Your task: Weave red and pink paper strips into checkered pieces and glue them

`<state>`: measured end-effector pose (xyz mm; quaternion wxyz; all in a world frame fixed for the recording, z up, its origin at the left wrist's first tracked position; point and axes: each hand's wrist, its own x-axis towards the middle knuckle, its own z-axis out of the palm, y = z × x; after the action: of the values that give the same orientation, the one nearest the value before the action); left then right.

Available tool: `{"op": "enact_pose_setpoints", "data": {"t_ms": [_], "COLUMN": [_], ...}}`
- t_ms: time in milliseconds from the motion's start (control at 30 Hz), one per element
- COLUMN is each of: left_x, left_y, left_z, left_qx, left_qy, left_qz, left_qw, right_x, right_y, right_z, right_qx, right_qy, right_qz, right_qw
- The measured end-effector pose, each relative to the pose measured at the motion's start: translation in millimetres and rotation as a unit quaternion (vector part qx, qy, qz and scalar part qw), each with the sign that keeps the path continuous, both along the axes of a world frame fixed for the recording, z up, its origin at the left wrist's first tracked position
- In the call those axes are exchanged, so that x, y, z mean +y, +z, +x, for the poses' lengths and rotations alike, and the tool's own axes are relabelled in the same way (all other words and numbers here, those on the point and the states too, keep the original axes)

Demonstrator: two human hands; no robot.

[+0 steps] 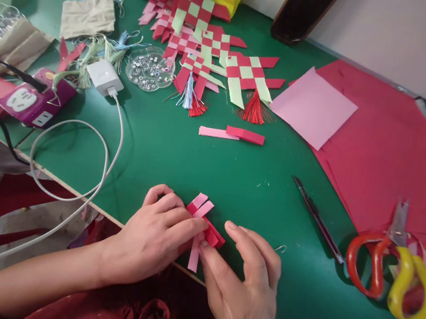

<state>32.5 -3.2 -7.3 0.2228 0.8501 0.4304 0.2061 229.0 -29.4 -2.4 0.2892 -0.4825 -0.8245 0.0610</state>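
Note:
Both hands meet at the near edge of the green table (233, 184) over a small bundle of pink and red paper strips (203, 220). My left hand (155, 231) lies on the strips from the left, fingers curled and pressing them down. My right hand (245, 284) comes in from the right, thumb and forefinger pinching the red strip ends. One pink strip sticks out toward me below the fingers. Further out lie two loose strips, a pink strip (217, 133) and a red strip (245, 135).
Finished woven red-and-green paper pieces (247, 75) with tassels lie at the back. A pink sheet (314, 106) rests on red sheets (394, 151). Scissors (391, 265) and a craft knife (317, 218) lie right. A white charger (104, 77) with its cable and a googly-eye tray (150, 68) sit left.

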Motion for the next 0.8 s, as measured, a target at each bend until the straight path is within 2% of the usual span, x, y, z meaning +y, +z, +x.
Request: {"op": "enact_pose_setpoints", "data": {"t_ms": [133,467,800], "left_x": [-0.6,-0.9,-1.7], "left_y": [-1.1,-2.8,-3.7], "left_z": [0.8,0.1,-0.8], "left_qx": [-0.005,0.015,0.013], "left_qy": [0.013,0.000,0.002], "left_qz": [-0.005,0.015,-0.003], "left_qw": [1.000,1.000,1.000], "right_x": [-0.6,4.3,5.4], "right_y": [-1.2,0.8,1.6], "right_z": [1.4,-1.3,-5.1], "right_qx": [0.021,0.071,0.083], "right_qy": [0.017,0.048,0.037], "right_qz": [-0.030,-0.049,-0.092], "right_qw": [0.999,0.995,0.992]}}
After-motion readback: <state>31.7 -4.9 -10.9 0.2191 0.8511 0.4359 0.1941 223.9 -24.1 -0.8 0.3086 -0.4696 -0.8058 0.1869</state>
